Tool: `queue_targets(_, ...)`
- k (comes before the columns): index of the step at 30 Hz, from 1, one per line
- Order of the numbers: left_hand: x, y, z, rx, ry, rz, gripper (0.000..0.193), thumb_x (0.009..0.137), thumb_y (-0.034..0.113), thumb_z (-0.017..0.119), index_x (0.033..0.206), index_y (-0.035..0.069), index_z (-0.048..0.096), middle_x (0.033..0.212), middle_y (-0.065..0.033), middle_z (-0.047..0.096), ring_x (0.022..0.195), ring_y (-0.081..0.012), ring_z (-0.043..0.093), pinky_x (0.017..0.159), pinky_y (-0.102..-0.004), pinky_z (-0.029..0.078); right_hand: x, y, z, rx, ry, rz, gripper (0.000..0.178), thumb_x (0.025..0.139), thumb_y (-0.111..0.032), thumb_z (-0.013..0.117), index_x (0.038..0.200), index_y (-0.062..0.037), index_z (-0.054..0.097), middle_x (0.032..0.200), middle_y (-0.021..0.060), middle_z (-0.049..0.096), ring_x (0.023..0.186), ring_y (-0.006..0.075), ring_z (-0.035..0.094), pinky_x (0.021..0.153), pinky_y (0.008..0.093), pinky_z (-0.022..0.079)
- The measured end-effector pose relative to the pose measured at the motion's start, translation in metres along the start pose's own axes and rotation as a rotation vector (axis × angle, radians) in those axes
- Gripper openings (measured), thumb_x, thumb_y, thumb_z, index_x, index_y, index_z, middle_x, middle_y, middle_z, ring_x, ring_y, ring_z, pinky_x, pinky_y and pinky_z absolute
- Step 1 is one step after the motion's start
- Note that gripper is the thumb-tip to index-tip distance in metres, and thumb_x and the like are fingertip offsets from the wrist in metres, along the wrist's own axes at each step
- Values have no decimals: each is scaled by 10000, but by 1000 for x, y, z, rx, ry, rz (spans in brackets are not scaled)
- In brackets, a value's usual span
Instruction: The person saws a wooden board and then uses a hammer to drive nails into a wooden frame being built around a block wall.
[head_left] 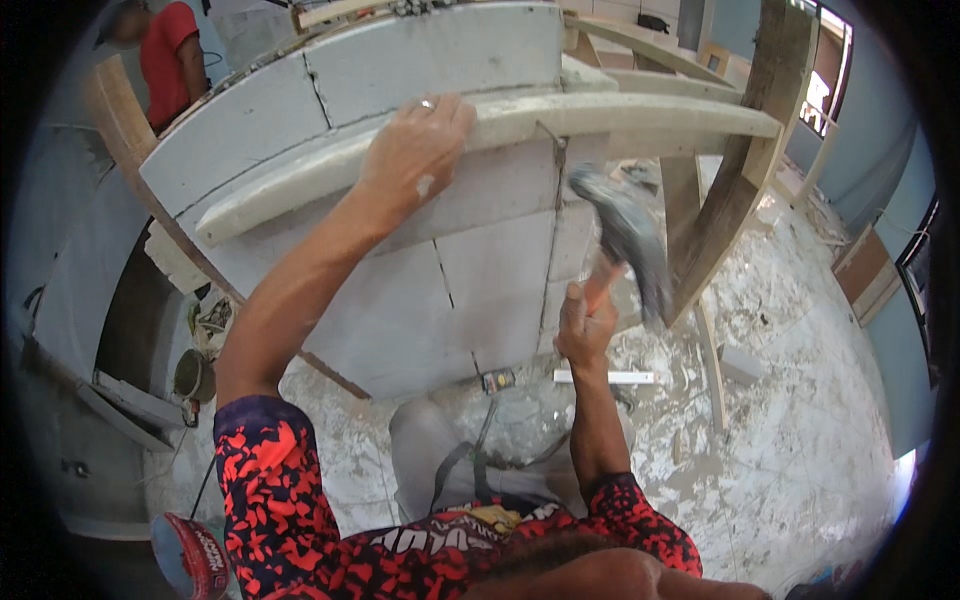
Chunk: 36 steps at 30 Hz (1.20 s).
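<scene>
My left hand (pixel 415 150), wearing a ring, closes over the top edge of a long pale wooden beam (pixel 640 113). This beam lies level along the face of a wall of light grey blocks (pixel 430 320), and its right end meets an upright timber post (pixel 735 190). In my right hand (pixel 587 328) is a hammer (pixel 606 275), gripped by its orange handle. Motion blurs the hammer's dark head, raised in front of the wall just left of the post and below the beam.
Beyond the wall at the far left stands a person in a red shirt (pixel 170 60). A tape measure (pixel 497 380), a white bar (pixel 605 377) and a block piece (pixel 740 365) lie on the dusty floor. A red bucket (pixel 200 560) stands lower left.
</scene>
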<state>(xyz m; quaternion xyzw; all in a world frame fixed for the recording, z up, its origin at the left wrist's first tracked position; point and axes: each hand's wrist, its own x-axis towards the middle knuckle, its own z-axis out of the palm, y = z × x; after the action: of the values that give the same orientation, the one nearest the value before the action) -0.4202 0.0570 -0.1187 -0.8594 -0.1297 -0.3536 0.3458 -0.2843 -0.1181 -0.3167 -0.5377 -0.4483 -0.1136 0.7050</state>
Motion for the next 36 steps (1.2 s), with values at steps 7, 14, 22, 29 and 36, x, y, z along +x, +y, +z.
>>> queue_targets(7, -2, 1, -4, -25, 14, 10, 174, 735, 19, 544, 906, 15, 512, 901, -123, 581, 884, -299, 600, 763, -387, 495, 21, -28, -35, 146, -50, -314, 689, 954, -591, 350, 506, -69, 323, 478, 25, 386, 432, 138, 367, 456, 301, 417)
queue_targets(14, -1, 4, 1, -30, -38, -1, 168, 747, 15, 535, 912, 16, 508, 948, -140, 576, 899, -305, 600, 762, -388, 501, -7, 36, -6, -167, -151, -34, 236, 928, -181, 526, 1095, -22, 576, 883, 183, 616, 831, 353, 601, 822, 385, 489)
queue_targets(22, -7, -2, -3, 23, -10, -5, 176, 739, 22, 555, 908, 20, 507, 946, -137, 574, 917, -295, 596, 769, -386, 504, 23, -18, 1, 369, 90, -550, 266, 964, -218, 501, 760, -47, 482, 620, 51, 505, 533, 184, 449, 553, 336, 410)
queue_targets(29, -1, 5, 0, -1, -107, -46, 159, 757, 27, 544, 912, 21, 508, 941, -133, 573, 913, -291, 594, 776, -385, 497, -12, 10, -17, -22, -108, -147, 305, 959, -221, 510, 737, -12, 512, 670, 73, 512, 638, 228, 499, 736, 384, 500)
queue_targets(36, -4, -1, 0, -25, 31, 10, 158, 744, 33, 544, 895, 19, 497, 911, -128, 565, 892, -300, 591, 746, -387, 496, 38, -49, -17, -507, -582, 127, 227, 922, -241, 507, 987, -26, 539, 799, 139, 581, 780, 297, 558, 711, 351, 467)
